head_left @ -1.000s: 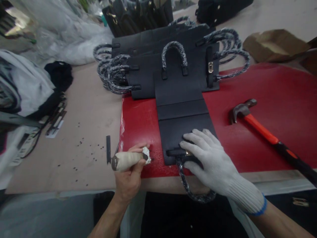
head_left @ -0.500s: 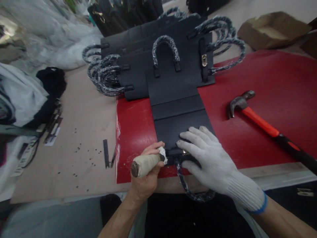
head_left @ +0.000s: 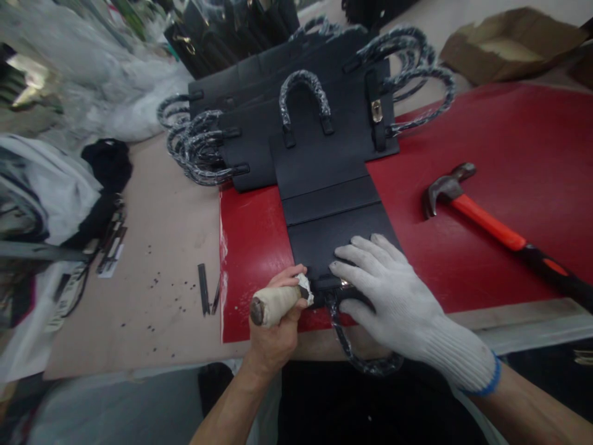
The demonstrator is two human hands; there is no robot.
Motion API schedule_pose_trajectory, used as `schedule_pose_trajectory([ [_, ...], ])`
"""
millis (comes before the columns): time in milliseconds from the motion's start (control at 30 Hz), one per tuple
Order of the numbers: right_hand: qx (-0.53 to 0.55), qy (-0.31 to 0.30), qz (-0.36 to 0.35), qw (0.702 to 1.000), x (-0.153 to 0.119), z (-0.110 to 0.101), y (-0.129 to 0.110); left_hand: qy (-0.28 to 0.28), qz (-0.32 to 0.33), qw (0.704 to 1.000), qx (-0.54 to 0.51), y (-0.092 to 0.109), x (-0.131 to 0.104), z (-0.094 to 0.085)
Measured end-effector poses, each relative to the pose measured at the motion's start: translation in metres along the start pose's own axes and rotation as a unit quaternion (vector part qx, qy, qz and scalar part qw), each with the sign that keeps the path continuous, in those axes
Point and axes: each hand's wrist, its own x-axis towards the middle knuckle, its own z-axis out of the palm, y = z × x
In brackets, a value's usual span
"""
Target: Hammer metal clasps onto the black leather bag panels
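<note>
My bare left hand [head_left: 277, 324] is closed around a punch [head_left: 277, 307], its shaft wrapped in pale tape and its metal butt tilted toward me. The working tip is hidden at the lower left edge of a black bag panel [head_left: 336, 238]. In a white knit glove, my right hand [head_left: 389, 293] lies with fingers outstretched on the panel's lower right part. A bit of gold hardware [head_left: 343, 283] shows beside its fingers. Below hangs a plastic-wrapped handle [head_left: 345, 346], over the table's front edge; a second wrapped handle [head_left: 303, 80] stands at the panel's far end.
A claw hammer [head_left: 491, 222] rests on the red mat [head_left: 519, 154] at right. Stacked black bag panels [head_left: 252, 145] with wrapped handles lie behind. On the left are a dark strip [head_left: 204, 289] and small black dots. A brown paper container [head_left: 509, 46] stands at back right.
The view has shifted slightly, so the table's left side sits a little further right. Both hands and the punch keep their places on the panel.
</note>
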Motion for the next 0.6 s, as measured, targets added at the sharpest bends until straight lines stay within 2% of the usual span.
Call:
schedule_pose_trajectory([
  [133,0.000,0.007,-0.005,1.000,-0.001,0.001,0.001,0.004,0.019,0.999,0.044,0.004,-0.001,0.004],
  [333,0.001,0.012,-0.008,1.000,-0.002,0.001,0.002,0.033,0.012,0.994,0.100,0.011,-0.010,0.009],
  [600,0.003,0.009,-0.006,1.000,-0.002,0.002,0.003,0.027,0.012,0.996,0.084,0.007,-0.014,0.008],
])
